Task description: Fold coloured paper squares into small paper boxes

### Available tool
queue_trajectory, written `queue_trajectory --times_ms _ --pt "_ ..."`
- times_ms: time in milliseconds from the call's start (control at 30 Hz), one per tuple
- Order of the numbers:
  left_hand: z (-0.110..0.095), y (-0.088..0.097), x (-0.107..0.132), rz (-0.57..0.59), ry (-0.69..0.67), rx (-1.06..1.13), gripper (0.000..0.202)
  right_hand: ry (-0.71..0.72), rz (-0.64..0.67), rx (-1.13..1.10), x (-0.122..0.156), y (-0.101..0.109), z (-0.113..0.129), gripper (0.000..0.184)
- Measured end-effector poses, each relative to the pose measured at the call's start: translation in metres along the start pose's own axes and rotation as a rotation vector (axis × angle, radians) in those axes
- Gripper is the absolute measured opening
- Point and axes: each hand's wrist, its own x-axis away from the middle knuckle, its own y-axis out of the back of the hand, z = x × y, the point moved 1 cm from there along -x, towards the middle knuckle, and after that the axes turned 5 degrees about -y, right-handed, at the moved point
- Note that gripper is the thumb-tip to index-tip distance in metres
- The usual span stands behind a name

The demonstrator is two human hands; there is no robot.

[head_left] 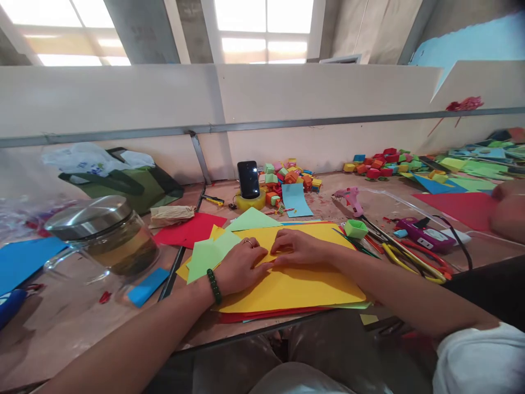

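A stack of coloured paper [311, 290] lies in front of me, yellow on top with red and green edges below. Over it, my left hand [241, 265] wears a ring and a dark beaded bracelet. My right hand [297, 247] meets it, thumb tips nearly touching. Both hands have their fingers bent in around a small piece of yellow paper [271, 258], whose outline blends into the sheet beneath. Light green sheets [209, 257] lie beside my left hand. Past my right wrist sits a small green paper box [356, 229].
Left stands a lidded glass jug [118, 241]. A phone [248, 179] leans upright on a tape roll [250, 202], near heaped paper cubes [291, 176]. Scissors [410, 262], a pink glue gun [350, 200] and a purple device [424, 234] lie right. Another person's hand [508, 205] is far right.
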Motion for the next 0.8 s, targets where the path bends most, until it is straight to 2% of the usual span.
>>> queue_trajectory --times_ms 167,367,467,600,700,800 --pt "-0.007 0.007 0.001 0.035 -0.02 -0.093 0.029 0.013 0.053 0.029 0.001 0.004 0.002 0.04" --pt "-0.011 0.014 0.007 0.089 0.026 -0.178 0.032 -0.171 0.004 0.194 0.006 0.012 0.004 0.043" --pt "-0.012 0.011 0.009 0.091 0.031 -0.182 0.035 -0.206 0.012 0.175 0.005 0.009 0.004 0.044" --pt "-0.014 0.007 0.01 0.076 0.045 -0.156 0.038 -0.415 -0.063 0.148 -0.005 0.002 0.01 0.034" --pt "-0.015 0.006 0.01 0.088 0.044 -0.17 0.039 -0.567 -0.001 0.275 -0.021 0.001 0.018 0.034" --pt "-0.016 0.005 0.011 0.099 0.048 -0.193 0.039 -0.652 0.082 0.332 -0.039 0.004 0.022 0.037"
